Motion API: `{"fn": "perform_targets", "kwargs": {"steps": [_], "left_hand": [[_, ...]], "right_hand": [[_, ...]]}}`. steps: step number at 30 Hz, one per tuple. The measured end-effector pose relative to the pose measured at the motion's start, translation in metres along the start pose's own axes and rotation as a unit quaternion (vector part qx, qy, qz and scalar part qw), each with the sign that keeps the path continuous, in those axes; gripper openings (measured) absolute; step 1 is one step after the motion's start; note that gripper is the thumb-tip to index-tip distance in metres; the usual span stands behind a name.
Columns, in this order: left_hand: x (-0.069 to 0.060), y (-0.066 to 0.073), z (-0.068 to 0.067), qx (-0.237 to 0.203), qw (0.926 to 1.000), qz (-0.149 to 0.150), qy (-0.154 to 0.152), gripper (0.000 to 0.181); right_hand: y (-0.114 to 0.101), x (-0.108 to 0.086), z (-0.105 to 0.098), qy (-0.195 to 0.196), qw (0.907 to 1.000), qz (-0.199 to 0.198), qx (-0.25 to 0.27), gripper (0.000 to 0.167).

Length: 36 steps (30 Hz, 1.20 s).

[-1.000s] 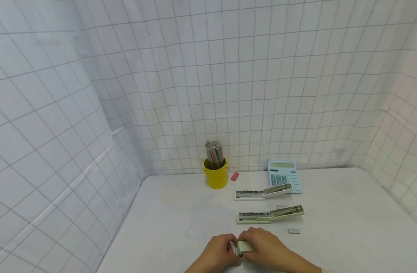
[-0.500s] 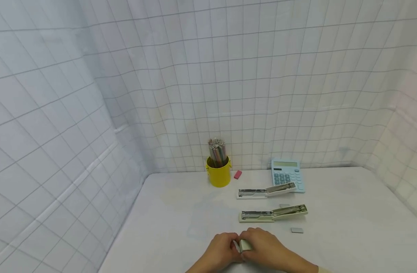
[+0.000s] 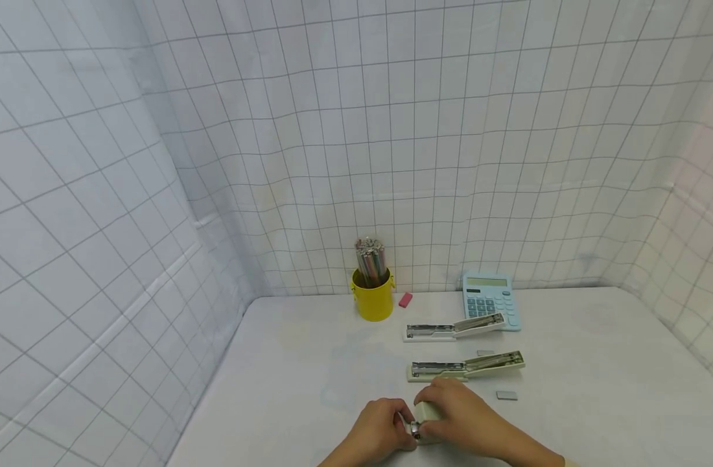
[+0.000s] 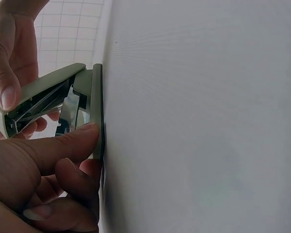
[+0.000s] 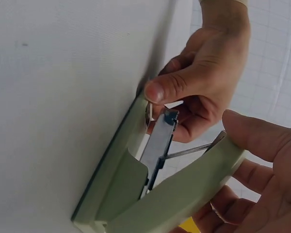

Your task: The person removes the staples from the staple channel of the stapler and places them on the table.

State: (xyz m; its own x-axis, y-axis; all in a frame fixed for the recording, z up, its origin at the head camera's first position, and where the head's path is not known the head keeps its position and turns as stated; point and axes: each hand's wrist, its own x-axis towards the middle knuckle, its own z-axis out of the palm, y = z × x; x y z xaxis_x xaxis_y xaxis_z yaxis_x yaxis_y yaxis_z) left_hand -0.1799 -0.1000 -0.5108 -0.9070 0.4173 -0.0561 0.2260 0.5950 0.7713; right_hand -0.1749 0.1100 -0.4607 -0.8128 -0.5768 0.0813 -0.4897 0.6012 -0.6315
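Observation:
A pale green stapler (image 5: 179, 194) stands on the white table between the two hands, its top arm swung up from the base. The thumb and fingers of my left hand (image 3: 380, 425) pinch the front end of the stapler base (image 4: 97, 97). My right hand (image 3: 464, 418) grips the free end of the raised top arm (image 4: 43, 85), thumb on one side and fingers on the other. Between arm and base, the metal magazine (image 5: 157, 138) shows, and a thin spring rod (image 5: 189, 151) runs from it to the arm. Whether staples lie in the magazine cannot be seen.
Beyond the hands lie an opened green stapler (image 3: 438, 377) and an opened white stapler (image 3: 431, 337). Grey staple strips (image 3: 507, 395) lie beside them. Farther back are a blue calculator (image 3: 487, 299), a pink eraser (image 3: 406, 300) and a yellow bucket (image 3: 374, 305) of pencils (image 3: 371, 261).
Half a second ago the stapler looked closed between the hands. Now the right hand has moved up and right, raising the top arm, and metal shows at the front. The left hand keeps its place.

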Motion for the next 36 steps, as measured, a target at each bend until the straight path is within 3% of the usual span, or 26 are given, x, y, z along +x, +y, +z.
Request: {"fn": "perform_targets", "kwargs": {"steps": [5,13,22,31,36], "left_hand": [[0.001,0.001,-0.001,-0.011,0.9997,-0.019,-0.012,0.026],[0.001,0.000,-0.001,-0.016,0.9993,-0.028,-0.016,0.025],[0.002,-0.003,0.001,-0.029,0.9990,-0.031,-0.013,0.025],[0.001,-0.001,0.001,-0.034,0.9982,-0.045,-0.019,0.024],[0.001,0.000,0.000,-0.038,0.9980,-0.046,-0.020,0.024]], "right_hand": [[0.000,-0.006,-0.010,0.015,0.9998,0.002,0.013,0.033],[0.003,-0.019,-0.023,0.026,0.9950,0.042,0.086,0.031],[0.008,-0.032,-0.041,0.033,0.9948,0.042,0.086,0.028],[0.016,-0.044,-0.055,0.038,0.9960,0.052,0.062,0.036],[0.022,-0.050,-0.061,0.033,0.9936,0.074,0.079,0.036]]}}
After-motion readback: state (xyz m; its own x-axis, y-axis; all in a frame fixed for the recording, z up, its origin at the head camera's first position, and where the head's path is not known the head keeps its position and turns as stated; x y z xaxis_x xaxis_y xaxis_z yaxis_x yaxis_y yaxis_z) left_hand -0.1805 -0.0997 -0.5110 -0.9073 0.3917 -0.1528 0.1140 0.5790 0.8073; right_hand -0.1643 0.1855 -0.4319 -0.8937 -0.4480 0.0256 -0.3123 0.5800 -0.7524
